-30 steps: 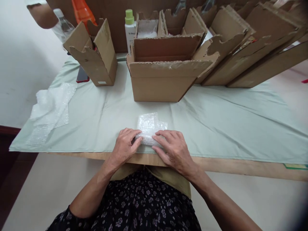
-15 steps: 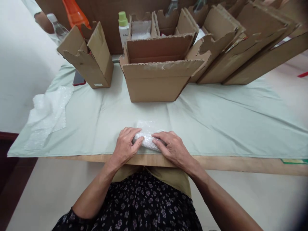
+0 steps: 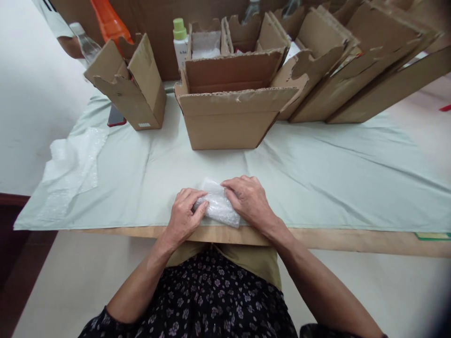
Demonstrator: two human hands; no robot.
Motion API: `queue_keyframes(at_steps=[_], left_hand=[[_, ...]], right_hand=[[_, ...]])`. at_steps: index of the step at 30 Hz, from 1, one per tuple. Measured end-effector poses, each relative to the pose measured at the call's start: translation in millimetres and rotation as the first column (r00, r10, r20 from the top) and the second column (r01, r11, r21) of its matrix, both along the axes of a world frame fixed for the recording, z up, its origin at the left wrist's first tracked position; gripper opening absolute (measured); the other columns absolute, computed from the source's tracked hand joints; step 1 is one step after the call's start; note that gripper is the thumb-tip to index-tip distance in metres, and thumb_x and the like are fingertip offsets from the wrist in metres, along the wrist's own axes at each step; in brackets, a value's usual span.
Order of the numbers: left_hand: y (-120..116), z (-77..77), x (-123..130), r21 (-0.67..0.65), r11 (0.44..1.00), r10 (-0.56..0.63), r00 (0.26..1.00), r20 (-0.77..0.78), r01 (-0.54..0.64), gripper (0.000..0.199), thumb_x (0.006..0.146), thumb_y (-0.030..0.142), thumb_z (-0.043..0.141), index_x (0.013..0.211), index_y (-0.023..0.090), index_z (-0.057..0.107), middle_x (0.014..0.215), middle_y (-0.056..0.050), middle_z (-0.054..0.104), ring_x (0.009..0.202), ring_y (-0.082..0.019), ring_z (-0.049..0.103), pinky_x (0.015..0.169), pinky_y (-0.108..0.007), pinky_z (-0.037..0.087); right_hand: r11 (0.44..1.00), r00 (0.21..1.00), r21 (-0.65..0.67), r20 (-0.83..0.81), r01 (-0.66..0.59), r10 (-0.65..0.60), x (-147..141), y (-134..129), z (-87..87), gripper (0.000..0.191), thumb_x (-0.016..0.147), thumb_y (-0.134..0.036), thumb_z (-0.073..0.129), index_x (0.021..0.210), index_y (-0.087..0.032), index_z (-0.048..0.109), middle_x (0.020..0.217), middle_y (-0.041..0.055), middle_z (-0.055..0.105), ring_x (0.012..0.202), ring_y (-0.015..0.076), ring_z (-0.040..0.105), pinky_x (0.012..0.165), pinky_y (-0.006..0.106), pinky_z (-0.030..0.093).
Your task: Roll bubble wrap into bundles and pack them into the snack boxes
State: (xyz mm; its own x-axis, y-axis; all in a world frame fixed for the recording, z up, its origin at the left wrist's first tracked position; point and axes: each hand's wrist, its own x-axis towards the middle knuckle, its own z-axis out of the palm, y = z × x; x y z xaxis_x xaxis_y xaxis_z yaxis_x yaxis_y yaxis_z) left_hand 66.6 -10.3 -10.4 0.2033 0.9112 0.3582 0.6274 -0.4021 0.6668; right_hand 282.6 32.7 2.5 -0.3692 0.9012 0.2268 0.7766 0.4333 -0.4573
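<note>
The bubble-wrap bundle [image 3: 222, 210], lower middle of the frame, now lies aslant with a smaller loose flap, so more seems rolled in. The left hand [image 3: 186, 211] pinches its left end; the right hand [image 3: 248, 199], shifted upward, pinches its upper-right edge. An open carton [image 3: 225, 126] stands upper middle, beyond both hands; loose wrap [image 3: 72, 162] lies left.

Light: soft, diffuse, fairly bright. Glare: small glints, bubble wrap [image 3: 221, 211] between left hand [image 3: 185, 209] and right hand [image 3: 248, 197]. Distortion: cartons [image 3: 380, 94] beyond right hand, stretched outward. Blur: dark smudge, far right of hands.
</note>
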Motion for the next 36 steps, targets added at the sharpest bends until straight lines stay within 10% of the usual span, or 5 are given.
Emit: queue_keyframes(at_steps=[9, 16, 21, 29, 36], left_hand=[[14.1, 6.5, 2.6, -0.081, 0.997, 0.000, 0.990, -0.143, -0.012, 0.018, 0.096, 0.022, 0.061, 0.108, 0.021, 0.074, 0.097, -0.006, 0.076, 0.093, -0.023, 0.069, 0.086, -0.038, 0.053], [40.9, 24.1, 1.2, -0.237, 0.967, -0.175, 0.922, -0.345, 0.095, 0.019, 0.090, 0.024, 0.064, 0.103, 0.024, 0.077, 0.097, -0.005, 0.079, 0.085, -0.024, 0.072, 0.082, -0.039, 0.057], [50.0, 30.1, 2.3, -0.309, 0.942, -0.235, 0.915, -0.329, 0.131, 0.018, 0.089, 0.028, 0.065, 0.101, 0.025, 0.078, 0.095, -0.005, 0.079, 0.083, -0.024, 0.071, 0.076, -0.037, 0.057], [20.5, 21.8, 2.9, -0.399, 0.914, 0.223, 0.915, 0.337, -0.075, 0.052, 0.094, 0.050, 0.064, 0.133, 0.016, 0.062, 0.115, -0.013, 0.070, 0.095, -0.021, 0.071, 0.083, -0.037, 0.062], [-5.2, 24.1, 37.6, -0.589, 0.720, 0.265, 0.639, 0.722, 0.367, 0.048, 0.086, 0.042, 0.076, 0.125, 0.017, 0.066, 0.123, -0.013, 0.073, 0.116, -0.027, 0.069, 0.098, -0.040, 0.057]], right_hand=[[0.951, 0.990, -0.301, 0.096, -0.069, 0.102, 16.9, 2.4, 24.6, 0.024, 0.092, -0.015, 0.054, 0.079, -0.021, 0.072, 0.077, 0.0013, 0.076, 0.068, 0.0164, 0.064, 0.069, 0.031, 0.035], [0.994, 0.998, 0.095, 0.019, 0.060, -0.062, 29.0, -18.2, 23.9, 0.019, 0.098, -0.024, 0.057, 0.107, -0.020, 0.074, 0.104, 0.0073, 0.078, 0.093, 0.0237, 0.069, 0.080, 0.037, 0.040], [0.977, 0.981, 0.178, 0.173, -0.113, 0.082, 8.1, -56.3, 26.7, 0.025, 0.095, -0.036, 0.070, 0.111, -0.017, 0.070, 0.112, 0.0110, 0.076, 0.094, 0.0268, 0.065, 0.080, 0.040, 0.042], [0.988, 0.972, 0.093, -0.209, 0.126, -0.105, 10.0, -52.7, -3.2, 0.019, 0.099, -0.023, 0.057, 0.110, -0.019, 0.072, 0.107, 0.0091, 0.080, 0.094, 0.0247, 0.073, 0.083, 0.039, 0.055], [0.945, 0.758, -0.311, -0.593, 0.097, -0.273, 7.2, -57.6, 0.6, 0.023, 0.095, -0.032, 0.063, 0.112, -0.020, 0.073, 0.098, 0.0038, 0.079, 0.083, 0.0180, 0.074, 0.076, 0.029, 0.060]])
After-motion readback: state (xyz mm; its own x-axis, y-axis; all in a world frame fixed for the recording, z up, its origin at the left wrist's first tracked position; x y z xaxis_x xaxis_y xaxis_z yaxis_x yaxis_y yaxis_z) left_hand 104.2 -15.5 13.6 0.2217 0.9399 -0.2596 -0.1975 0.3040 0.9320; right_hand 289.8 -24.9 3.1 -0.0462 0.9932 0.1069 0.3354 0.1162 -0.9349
